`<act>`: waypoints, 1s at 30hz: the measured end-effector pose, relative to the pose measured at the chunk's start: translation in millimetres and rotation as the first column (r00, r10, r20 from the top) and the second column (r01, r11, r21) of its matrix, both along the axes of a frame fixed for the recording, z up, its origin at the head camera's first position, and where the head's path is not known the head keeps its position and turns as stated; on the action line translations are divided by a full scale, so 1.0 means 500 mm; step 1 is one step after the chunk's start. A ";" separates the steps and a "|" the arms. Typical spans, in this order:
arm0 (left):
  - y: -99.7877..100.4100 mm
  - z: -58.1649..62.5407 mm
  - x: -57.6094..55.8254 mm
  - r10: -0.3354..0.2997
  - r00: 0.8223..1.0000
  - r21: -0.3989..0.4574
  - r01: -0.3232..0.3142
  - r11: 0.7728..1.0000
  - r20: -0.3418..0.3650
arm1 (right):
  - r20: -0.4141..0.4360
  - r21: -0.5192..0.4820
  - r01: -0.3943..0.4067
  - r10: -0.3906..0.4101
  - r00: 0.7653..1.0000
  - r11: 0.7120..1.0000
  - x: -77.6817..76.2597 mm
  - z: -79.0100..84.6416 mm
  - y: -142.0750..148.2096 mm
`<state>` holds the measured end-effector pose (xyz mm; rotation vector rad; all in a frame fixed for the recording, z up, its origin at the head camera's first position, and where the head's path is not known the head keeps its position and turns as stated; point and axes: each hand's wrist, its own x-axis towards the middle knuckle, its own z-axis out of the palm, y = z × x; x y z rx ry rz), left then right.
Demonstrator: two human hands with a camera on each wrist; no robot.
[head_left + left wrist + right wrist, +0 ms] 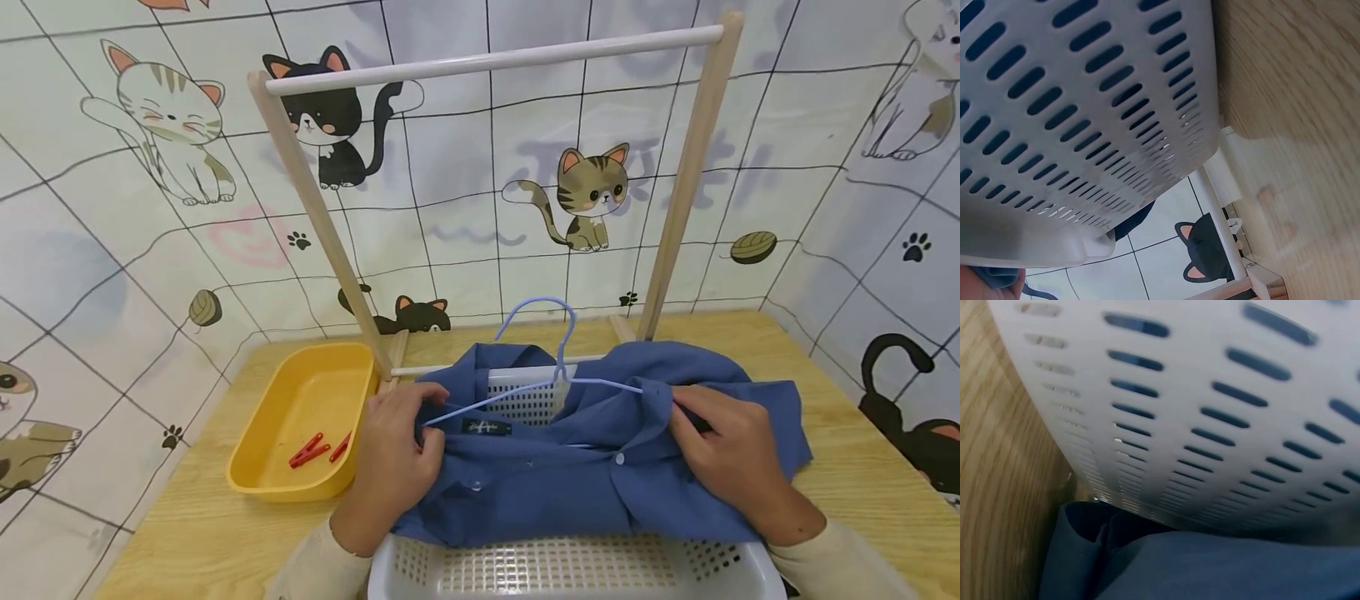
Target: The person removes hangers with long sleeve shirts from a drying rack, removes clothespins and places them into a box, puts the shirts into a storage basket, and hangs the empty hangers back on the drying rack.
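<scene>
A blue button-up shirt [540,492] lies spread across a white perforated basket [384,575], its dark neck label facing up. Inside its neck opening sits a lavender hanger [573,321], hook pointing up and away. My left hand [393,450] pinches the shirt by the left end of the hanger; the wrist view shows blue cloth [997,275] at those fingers. At the other side, my right hand [731,446] grips the shirt's front edge near the hanger's right arm. The right wrist view shows only basket wall and hanging shirt cloth [1210,569], with the hand hidden.
A rack with wooden posts and a white top bar [495,62] stands behind the basket. Left of it, a yellow basin [300,392] holds red clothespins [307,454]. All stand on a wooden table [187,533] against a cat-patterned wall covering [465,183].
</scene>
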<state>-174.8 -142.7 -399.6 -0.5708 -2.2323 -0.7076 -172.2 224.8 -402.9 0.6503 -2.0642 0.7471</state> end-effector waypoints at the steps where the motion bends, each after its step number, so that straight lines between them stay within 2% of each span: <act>1: 0.000 0.000 -0.001 0.001 1.000 0.003 -0.001 1.000 -0.002 | 0.007 0.004 0.011 -0.011 1.000 1.000 0.001 0.001 0.001; 3: 0.000 0.001 -0.001 0.005 1.000 0.008 -0.005 1.000 -0.013 | 0.013 0.014 0.031 -0.031 0.999 0.999 0.002 0.001 0.001; 7: -0.001 0.001 0.002 0.018 1.000 0.017 -0.019 1.000 0.007 | -0.019 0.008 0.039 -0.039 0.999 0.999 0.003 -0.001 -0.003; 14: 0.001 0.001 -0.001 0.018 1.000 0.034 -0.019 0.999 0.020 | -0.069 -0.034 -0.003 0.001 0.998 0.999 0.000 0.003 -0.002; 23: 0.003 -0.001 0.001 0.030 0.998 0.029 -0.032 0.999 0.058 | -0.067 -0.031 -0.025 0.023 0.997 0.999 -0.007 0.008 0.010; 30: 0.002 0.000 -0.004 0.024 1.000 0.029 -0.025 0.999 0.019 | -0.034 -0.013 0.007 -0.008 0.999 1.000 -0.008 0.015 0.021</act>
